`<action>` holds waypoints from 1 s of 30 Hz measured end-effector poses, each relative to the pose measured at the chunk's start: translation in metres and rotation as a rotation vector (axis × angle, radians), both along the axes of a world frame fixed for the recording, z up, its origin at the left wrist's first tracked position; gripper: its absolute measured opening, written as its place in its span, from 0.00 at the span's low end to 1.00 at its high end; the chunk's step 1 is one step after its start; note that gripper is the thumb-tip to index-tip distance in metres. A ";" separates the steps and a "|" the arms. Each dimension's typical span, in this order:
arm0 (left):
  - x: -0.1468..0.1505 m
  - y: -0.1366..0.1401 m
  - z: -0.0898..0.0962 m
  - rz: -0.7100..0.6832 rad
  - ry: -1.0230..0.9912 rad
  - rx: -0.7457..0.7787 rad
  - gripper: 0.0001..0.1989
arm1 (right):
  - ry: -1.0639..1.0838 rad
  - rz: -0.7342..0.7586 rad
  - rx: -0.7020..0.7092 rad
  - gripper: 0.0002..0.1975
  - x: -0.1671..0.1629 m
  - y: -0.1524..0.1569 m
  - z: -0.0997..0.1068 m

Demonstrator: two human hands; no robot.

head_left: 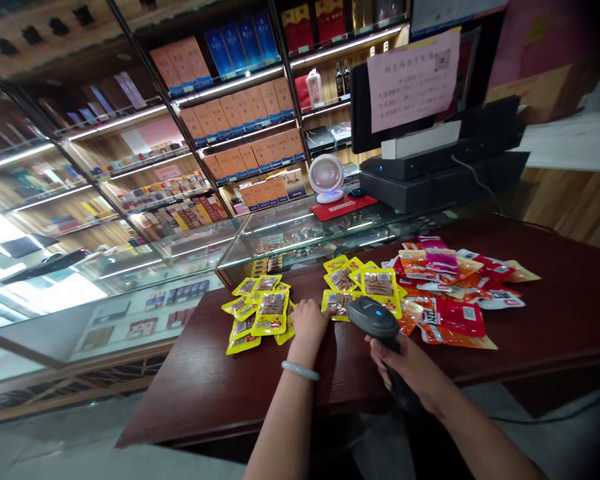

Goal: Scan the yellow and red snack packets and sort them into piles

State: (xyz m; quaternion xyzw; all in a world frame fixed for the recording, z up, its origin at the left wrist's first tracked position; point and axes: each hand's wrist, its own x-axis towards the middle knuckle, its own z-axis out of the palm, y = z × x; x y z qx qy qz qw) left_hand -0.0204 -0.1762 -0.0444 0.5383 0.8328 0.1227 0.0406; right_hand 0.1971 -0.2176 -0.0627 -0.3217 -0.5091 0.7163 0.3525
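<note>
**Pink rectangular paper sign (pixel 414 80), upper right, reads "200"**

Right of centre, the right hand (pixel 399 361) wraps a black plastic scanner (pixel 373 319). At centre, the left hand (pixel 310 319) touches a yellow, clear-windowed packet (pixel 338 304); whether pinching, I cannot tell.

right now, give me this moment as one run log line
left grip: at edge of yellow packet, contact unclear | right grip: around handle of scanner | table: yellow pile left, red-and-orange pile right

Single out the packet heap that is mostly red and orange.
The rightmost heap, right of the scanner; the left heap and middle heap show yellow packets instead.
</note>
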 end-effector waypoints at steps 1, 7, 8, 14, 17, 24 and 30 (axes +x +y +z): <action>-0.001 0.003 -0.001 -0.006 -0.036 -0.015 0.22 | -0.006 -0.005 -0.002 0.27 0.000 -0.001 0.000; -0.018 0.001 -0.021 -0.096 -0.533 0.225 0.08 | -0.039 0.033 0.009 0.29 -0.005 -0.003 0.000; -0.021 -0.001 -0.025 -0.111 -0.580 0.274 0.08 | -0.045 0.039 0.017 0.29 -0.007 -0.003 0.000; -0.026 -0.017 -0.028 -0.083 -0.565 0.383 0.09 | -0.053 0.068 0.036 0.27 -0.017 -0.007 0.002; -0.030 -0.021 -0.022 -0.040 -0.714 0.381 0.11 | -0.044 0.088 0.037 0.28 -0.020 -0.008 0.004; -0.085 -0.043 0.010 0.322 -0.640 0.600 0.16 | -0.064 0.067 0.054 0.27 -0.016 -0.005 0.000; -0.076 -0.043 0.029 0.384 -0.007 0.720 0.26 | -0.047 0.033 0.003 0.28 -0.004 0.001 0.001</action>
